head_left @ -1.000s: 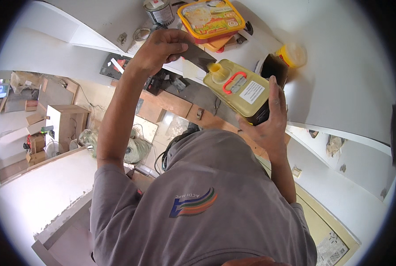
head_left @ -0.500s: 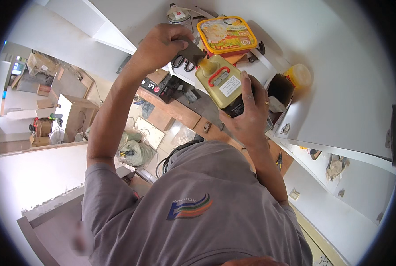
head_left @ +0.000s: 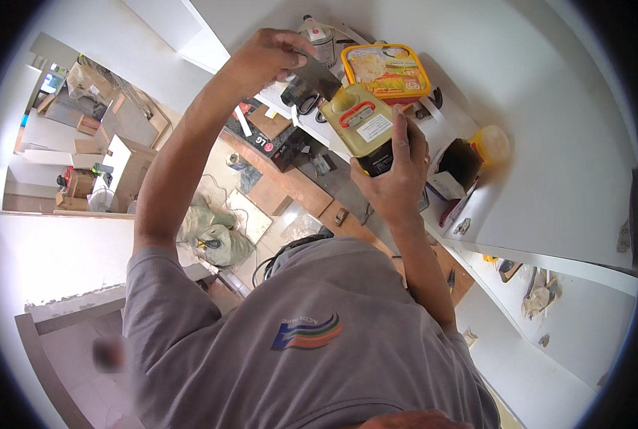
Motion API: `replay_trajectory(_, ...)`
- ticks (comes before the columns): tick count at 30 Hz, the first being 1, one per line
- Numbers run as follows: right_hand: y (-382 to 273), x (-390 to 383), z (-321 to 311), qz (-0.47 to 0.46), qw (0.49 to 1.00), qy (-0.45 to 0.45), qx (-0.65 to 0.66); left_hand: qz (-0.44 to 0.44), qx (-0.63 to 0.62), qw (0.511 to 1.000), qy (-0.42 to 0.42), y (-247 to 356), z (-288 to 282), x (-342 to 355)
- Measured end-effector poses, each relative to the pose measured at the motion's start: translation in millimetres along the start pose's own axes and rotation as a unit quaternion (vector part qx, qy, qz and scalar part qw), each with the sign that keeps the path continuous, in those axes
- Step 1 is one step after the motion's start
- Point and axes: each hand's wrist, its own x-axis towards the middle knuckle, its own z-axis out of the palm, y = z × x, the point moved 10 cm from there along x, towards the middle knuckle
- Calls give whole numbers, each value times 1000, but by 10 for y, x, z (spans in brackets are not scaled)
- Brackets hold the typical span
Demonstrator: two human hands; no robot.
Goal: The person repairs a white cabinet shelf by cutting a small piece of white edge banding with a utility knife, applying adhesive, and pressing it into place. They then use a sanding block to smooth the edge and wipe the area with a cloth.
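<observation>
Pinched in my left hand (head_left: 279, 53) is a dark, flat plate (head_left: 317, 77), like a scraper blade, angled down to the spout of a metal can. My right hand (head_left: 397, 175) grips that can (head_left: 359, 134), which has an olive-gold top, red handle, white label and black lower body. Something yellowish shows at the spout (head_left: 342, 102), where the plate's end meets it; whether liquid is running is hard to tell. Just behind the can sits a plastic tub (head_left: 383, 64) with a yellow rim.
The white shelf (head_left: 454, 114) holds a clear container (head_left: 319, 46), an open dark box (head_left: 456, 168) and a yellow tub (head_left: 490, 146). Below lie a black box (head_left: 269, 150), wooden planks (head_left: 312, 196) and filled sacks (head_left: 222, 247). A white panel (head_left: 562, 186) bounds the right.
The can and both hands have shifted up and a little left in the view, the plate still at the spout. The shelf items appear farther right as the camera moved.
</observation>
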Motion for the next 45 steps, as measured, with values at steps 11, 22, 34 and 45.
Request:
replay_trajectory(11, 463, -205, -145, 3, 991, 112, 69, 1, -461, 887, 7, -243, -19, -10)
replay_trajectory(22, 1364, -556, -318, 121, 935, 278, 185, -4, -433, 900, 51, -121, 315, -186)
replay_trajectory(34, 1098, -545, -364, 124, 974, 157, -102, 110, -381, 917, -40, 705, 1472, -325)
replay_trajectory(45, -471, -747, -2892, -60, 921, 346, -166, 163, -499, 839, -143, 1486, 2250, -321)
